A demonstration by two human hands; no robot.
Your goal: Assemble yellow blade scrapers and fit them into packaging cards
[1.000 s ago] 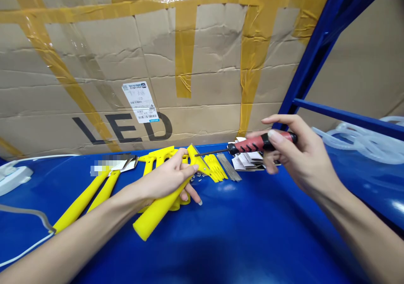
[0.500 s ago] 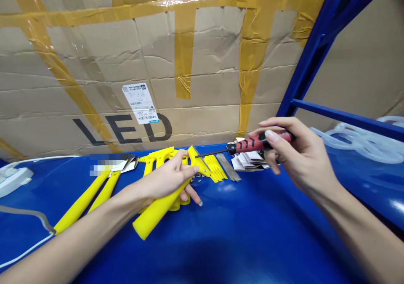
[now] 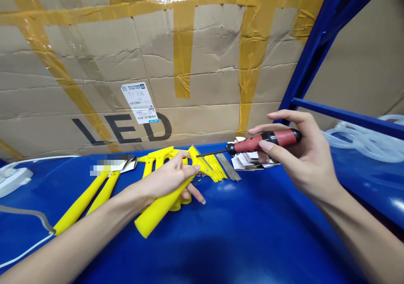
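Note:
My left hand (image 3: 172, 172) is closed around a yellow scraper (image 3: 158, 208), its thick handle pointing down toward me and its wide head tilted up to the right. A thin metal blade edge shows at that head. My right hand (image 3: 293, 153) holds a red and black screwdriver (image 3: 261, 143) between thumb and fingers, some fingers raised off the handle. The screwdriver's shaft reaches left to the scraper head; its tip seems to touch there, at a screw I cannot make out. Behind my left hand lie several more yellow scraper handles (image 3: 160, 154), partly hidden.
Small screws (image 3: 198, 177), yellow strips (image 3: 217, 172), thin metal blades (image 3: 229, 168) and folded white cards (image 3: 248, 161) lie on the blue table (image 3: 221, 233). Two yellow-handled tools (image 3: 83, 200) rest left. A large cardboard box (image 3: 208, 65) stands behind; a blue frame (image 3: 303, 73) rises right.
The screwdriver has been turned, and my right fingers have rolled and opened a little along its handle. The scraper stays almost where it was.

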